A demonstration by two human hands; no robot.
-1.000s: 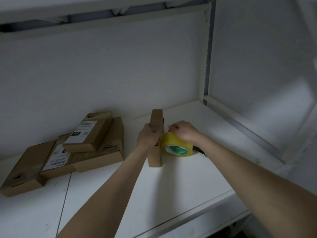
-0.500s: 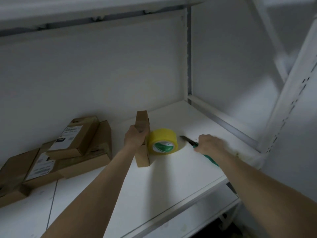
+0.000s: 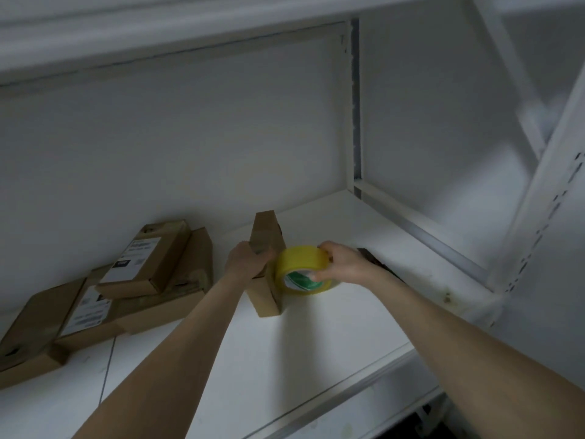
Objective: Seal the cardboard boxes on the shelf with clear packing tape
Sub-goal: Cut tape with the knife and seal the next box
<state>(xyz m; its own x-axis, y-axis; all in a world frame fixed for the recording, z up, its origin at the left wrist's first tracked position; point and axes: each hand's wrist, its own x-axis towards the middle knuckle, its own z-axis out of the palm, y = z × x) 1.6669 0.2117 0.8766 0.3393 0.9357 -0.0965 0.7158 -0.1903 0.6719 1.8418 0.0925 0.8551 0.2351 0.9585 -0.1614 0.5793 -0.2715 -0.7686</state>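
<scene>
A person's left hand (image 3: 245, 264) is gripping a slim cardboard box (image 3: 265, 231) standing on its edge near the middle of the white shelf (image 3: 316, 350), fingers (image 3: 263, 255) curling over the box's top edge. The right hand (image 3: 343, 264) is clasping the yellow-looking tape roll (image 3: 299, 264), its fingers (image 3: 326, 248) wrapping over the top of the roll and the thumb pressing at the green-printed core, while the roll is resting on the shelf and touching the box's right face. A dark tool (image 3: 372, 259) is lying just behind the right wrist, toward the shelf's right edge. Four more cardboard boxes (image 3: 148, 258) are sitting stacked at the left rear. Half a second earlier the right hand was off the roll and on that tool; the left hand is still holding the box in the same grip.
</scene>
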